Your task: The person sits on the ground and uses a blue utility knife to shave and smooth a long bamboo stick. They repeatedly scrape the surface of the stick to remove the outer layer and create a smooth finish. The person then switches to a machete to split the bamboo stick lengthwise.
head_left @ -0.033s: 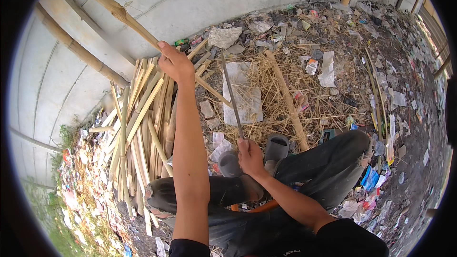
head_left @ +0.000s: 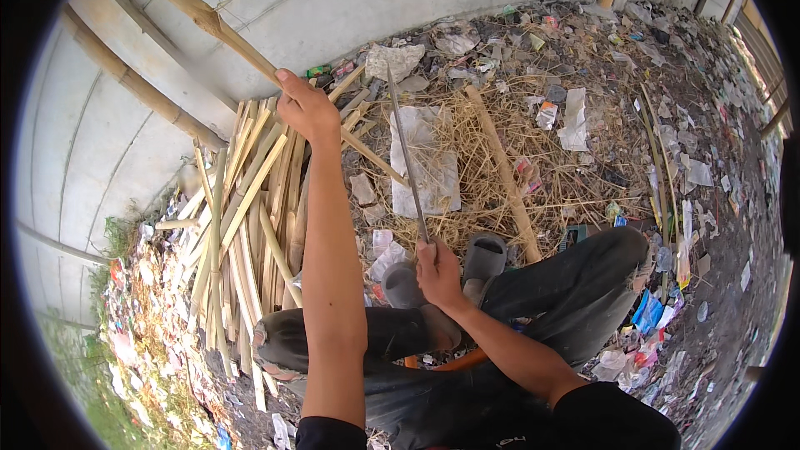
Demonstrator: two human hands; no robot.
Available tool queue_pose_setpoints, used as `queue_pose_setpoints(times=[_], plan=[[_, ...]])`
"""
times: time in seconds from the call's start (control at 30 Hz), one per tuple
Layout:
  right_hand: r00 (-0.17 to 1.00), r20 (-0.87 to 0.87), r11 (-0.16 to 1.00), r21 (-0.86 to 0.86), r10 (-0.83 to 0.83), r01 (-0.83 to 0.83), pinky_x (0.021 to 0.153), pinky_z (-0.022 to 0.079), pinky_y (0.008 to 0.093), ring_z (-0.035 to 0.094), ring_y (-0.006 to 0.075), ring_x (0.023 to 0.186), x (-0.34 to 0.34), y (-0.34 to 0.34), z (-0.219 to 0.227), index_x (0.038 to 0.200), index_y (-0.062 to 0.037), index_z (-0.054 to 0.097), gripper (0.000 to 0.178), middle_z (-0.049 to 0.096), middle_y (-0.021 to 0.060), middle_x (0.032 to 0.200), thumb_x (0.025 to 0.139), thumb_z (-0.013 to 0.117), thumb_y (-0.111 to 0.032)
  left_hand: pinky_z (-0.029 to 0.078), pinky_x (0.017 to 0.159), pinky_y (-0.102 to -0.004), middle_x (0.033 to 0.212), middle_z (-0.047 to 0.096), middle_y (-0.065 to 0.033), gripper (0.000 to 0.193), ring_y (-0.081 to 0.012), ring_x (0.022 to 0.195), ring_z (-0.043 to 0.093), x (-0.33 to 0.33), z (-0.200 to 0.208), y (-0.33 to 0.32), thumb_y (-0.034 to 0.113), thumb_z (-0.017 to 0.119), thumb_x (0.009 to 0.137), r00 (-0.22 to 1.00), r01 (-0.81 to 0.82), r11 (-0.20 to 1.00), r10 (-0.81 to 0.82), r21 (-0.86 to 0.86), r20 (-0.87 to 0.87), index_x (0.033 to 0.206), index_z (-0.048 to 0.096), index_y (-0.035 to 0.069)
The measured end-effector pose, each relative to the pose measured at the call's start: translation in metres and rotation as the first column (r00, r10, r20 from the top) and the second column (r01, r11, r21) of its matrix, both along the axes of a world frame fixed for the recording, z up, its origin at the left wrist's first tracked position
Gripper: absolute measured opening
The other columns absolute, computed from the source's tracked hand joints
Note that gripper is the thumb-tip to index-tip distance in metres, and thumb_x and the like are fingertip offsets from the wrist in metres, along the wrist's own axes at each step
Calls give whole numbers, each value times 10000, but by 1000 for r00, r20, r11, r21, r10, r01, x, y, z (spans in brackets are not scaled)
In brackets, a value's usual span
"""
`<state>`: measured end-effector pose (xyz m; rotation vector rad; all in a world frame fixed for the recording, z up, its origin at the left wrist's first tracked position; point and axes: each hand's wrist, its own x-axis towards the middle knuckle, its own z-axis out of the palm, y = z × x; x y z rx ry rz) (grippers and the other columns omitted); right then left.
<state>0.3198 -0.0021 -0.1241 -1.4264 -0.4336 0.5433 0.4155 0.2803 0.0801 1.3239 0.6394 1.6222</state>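
Note:
My left hand (head_left: 308, 108) is closed around a long split bamboo piece (head_left: 196, 10). One end of the bamboo reaches up past the wall at the upper left; the other slants down to the right, its tip close to the blade. In my right hand (head_left: 439, 273) is the handle of a machete (head_left: 406, 150) with a long, narrow, dark blade. That blade points away from me, over a whitish sheet (head_left: 435, 200) on the ground. Just left of my left forearm lies a pile of split bamboo strips (head_left: 250, 192).
A bamboo pole (head_left: 504, 171) lies on dry straw shavings (head_left: 483, 217) right of the sheet. Scattered litter (head_left: 650, 312) covers the ground around my bent legs and grey sandals (head_left: 485, 257). A pale wall (head_left: 333, 4) with leaning poles stands ahead; a stone (head_left: 398, 60) rests near it.
The machete's tip reaches slightly farther away from me, toward the stone by the wall. My left hand and the bamboo piece look unmoved.

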Motion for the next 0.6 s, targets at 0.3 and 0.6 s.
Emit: queue_pose_setpoints(times=[0.3, 0.6], plan=[[889, -456, 931, -302, 48, -206, 542, 441, 423, 575, 322, 499, 14, -11, -23, 940, 38, 618, 481, 597, 191, 637, 1054, 612, -429, 231, 452, -323, 577, 288, 22, 716, -106, 495, 290, -11, 1, 9, 607, 419, 1102, 997, 39, 999, -39, -13, 67, 619, 309, 91], [970, 223, 926, -377, 95, -4, 594, 542, 452, 650, 371, 579, -3, -9, -76, 859, 46, 622, 551, 629, 168, 644, 1059, 581, -466, 289, 485, -292, 598, 284, 33, 663, -99, 537, 293, -18, 1, 5, 614, 455, 1090, 996, 9, 995, 0, -103, 90, 663, 284, 135]])
